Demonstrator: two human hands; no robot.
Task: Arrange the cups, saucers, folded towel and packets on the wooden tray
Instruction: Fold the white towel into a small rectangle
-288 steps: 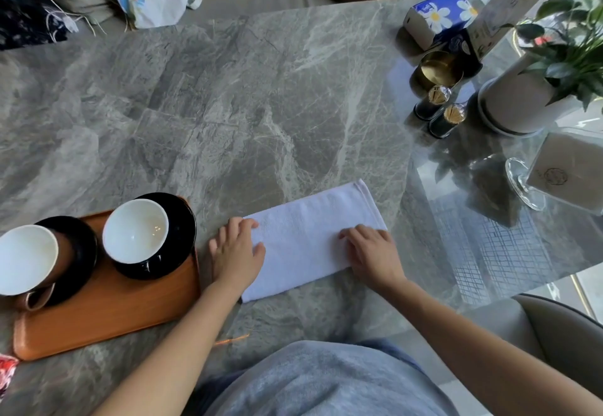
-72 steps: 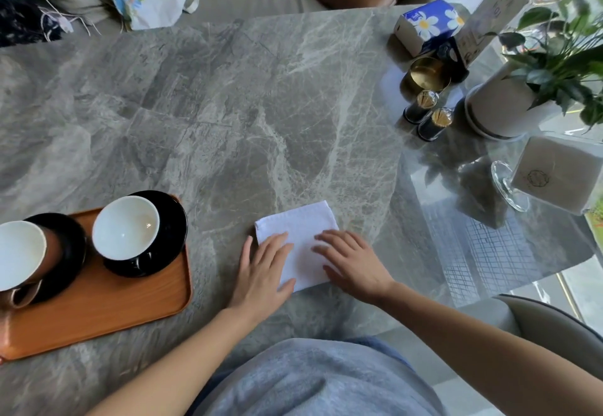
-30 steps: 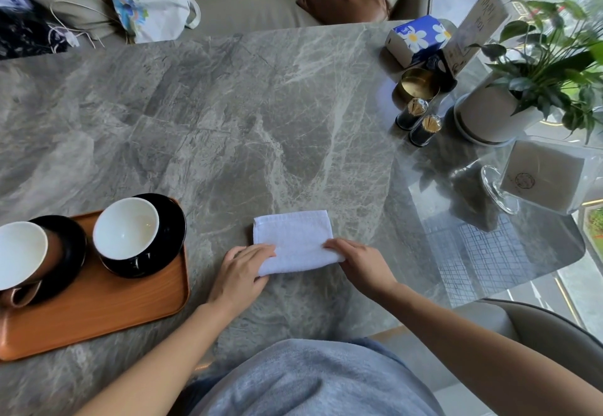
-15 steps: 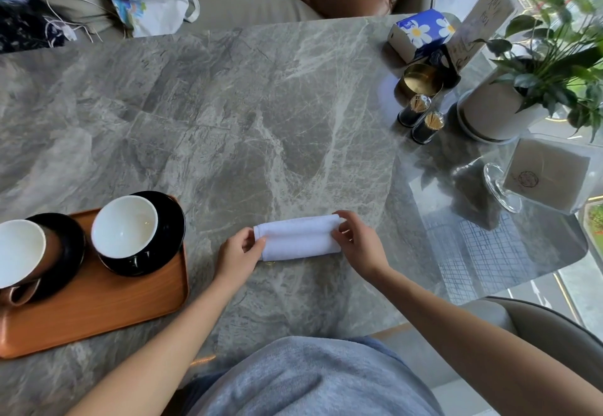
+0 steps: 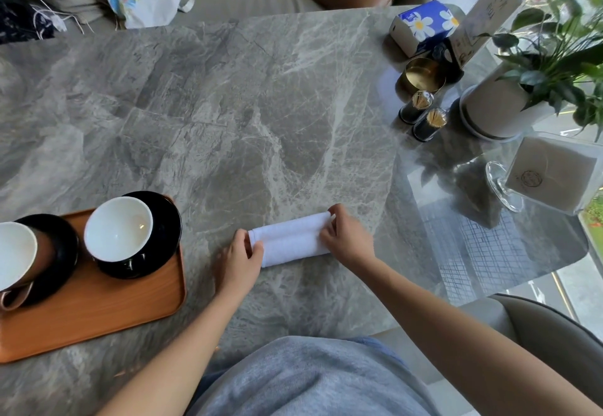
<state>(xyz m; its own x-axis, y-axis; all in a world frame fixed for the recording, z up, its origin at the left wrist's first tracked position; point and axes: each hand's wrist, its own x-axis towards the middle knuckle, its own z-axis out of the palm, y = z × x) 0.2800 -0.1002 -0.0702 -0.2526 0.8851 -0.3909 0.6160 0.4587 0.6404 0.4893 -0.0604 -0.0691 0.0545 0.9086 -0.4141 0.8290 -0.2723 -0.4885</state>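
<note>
Grey marble tabletop [image 5: 261,105] carries a white folded towel [image 5: 290,239]; left hand [image 5: 239,260] pinches its nine o'clock end, right hand [image 5: 347,239] its three o'clock end.

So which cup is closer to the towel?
The white-bowled cup at the wooden tray's right end, nearest the towel. The other cup, brown outside with a handle, sits at the picture's left edge.

potted plant [image 5: 509,102], tissue pack [image 5: 424,23], two toothpick jars [image 5: 422,115].
</note>
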